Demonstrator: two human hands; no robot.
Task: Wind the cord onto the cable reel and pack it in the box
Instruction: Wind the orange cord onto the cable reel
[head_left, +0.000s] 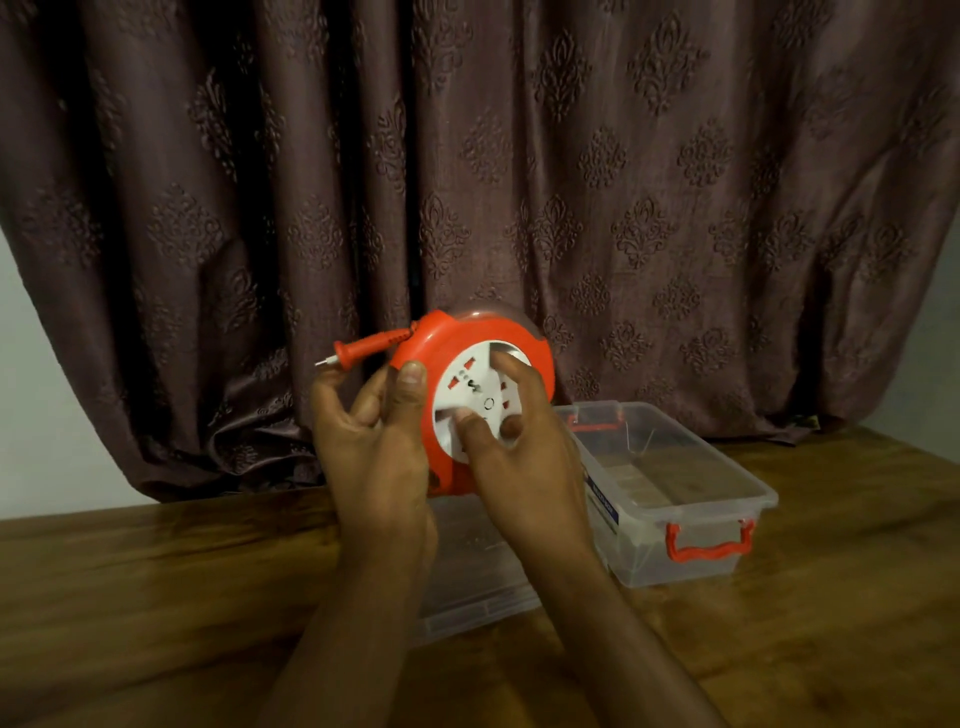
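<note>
An orange cable reel (457, 335) with a white socket face (475, 395) is held upright above the table, in the middle of the view. My left hand (376, 441) grips its left rim, thumb on the orange edge. My right hand (519, 447) rests its fingers in the recesses of the white disc. The orange plug (363, 347) sticks out from the reel's upper left; no loose cord shows. A clear plastic box (727, 483) with orange latches stands open on the table to the right.
The box's clear lid (478, 566) lies flat on the wooden table (156, 597) beneath my forearms. A dark patterned curtain (519, 182) hangs close behind the reel and the box.
</note>
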